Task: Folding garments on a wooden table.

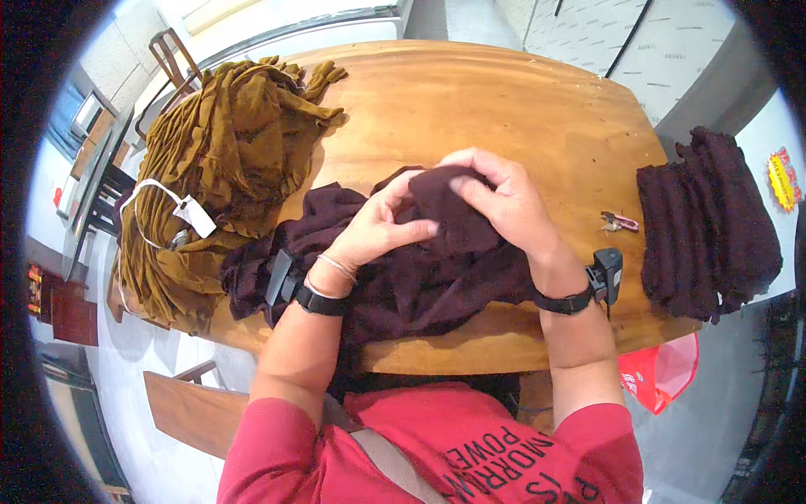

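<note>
A dark maroon knitted cloth (pixel 415 290) lies bunched on the wooden table in front of me, with one part raised between my hands. My left hand (pixel 390 220) is at the left side of the raised part, its thumb in front and its fingers behind, partly hidden by the fabric. My right hand (pixel 504 198) pinches the upper right edge of that part between thumb and fingers. Small pink-handled thread snips (pixel 620 221) rest on the table to the right of my right hand, with thread scraps beside them.
A heap of mustard-brown fabric (pixel 233 145) with a white tie and tag (pixel 195 216) covers the table's left end. Folded dark maroon fabric (pixel 708 233) is stacked at the right edge. A wooden chair (pixel 195 409) stands at the lower left; a red bag (pixel 661 372) is below the table's right side.
</note>
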Motion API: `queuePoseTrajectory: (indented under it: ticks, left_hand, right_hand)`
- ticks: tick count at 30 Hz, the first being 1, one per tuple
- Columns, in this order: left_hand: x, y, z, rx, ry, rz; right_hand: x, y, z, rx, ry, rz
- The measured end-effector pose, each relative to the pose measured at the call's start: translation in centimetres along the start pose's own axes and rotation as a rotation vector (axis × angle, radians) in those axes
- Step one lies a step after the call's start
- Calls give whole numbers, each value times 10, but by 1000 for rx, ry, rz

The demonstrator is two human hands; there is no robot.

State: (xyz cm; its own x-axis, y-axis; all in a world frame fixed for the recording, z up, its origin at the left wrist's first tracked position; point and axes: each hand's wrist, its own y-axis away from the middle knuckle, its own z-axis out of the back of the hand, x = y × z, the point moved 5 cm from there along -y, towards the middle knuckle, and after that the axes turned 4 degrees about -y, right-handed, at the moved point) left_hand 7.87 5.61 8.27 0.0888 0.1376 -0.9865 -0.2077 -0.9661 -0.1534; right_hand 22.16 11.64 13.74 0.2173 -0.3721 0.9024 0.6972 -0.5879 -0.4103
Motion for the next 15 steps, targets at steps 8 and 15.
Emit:
queuePoseTrajectory:
  ticks: [8,15]
  left_hand:
    - [7,-6,45,-472,-388,-300]
    - [-9,6,27,-502,-362,-275]
  right_hand:
    - [-19,-7,41,-438,309,36]
    - [18,3,-26,49,783,319]
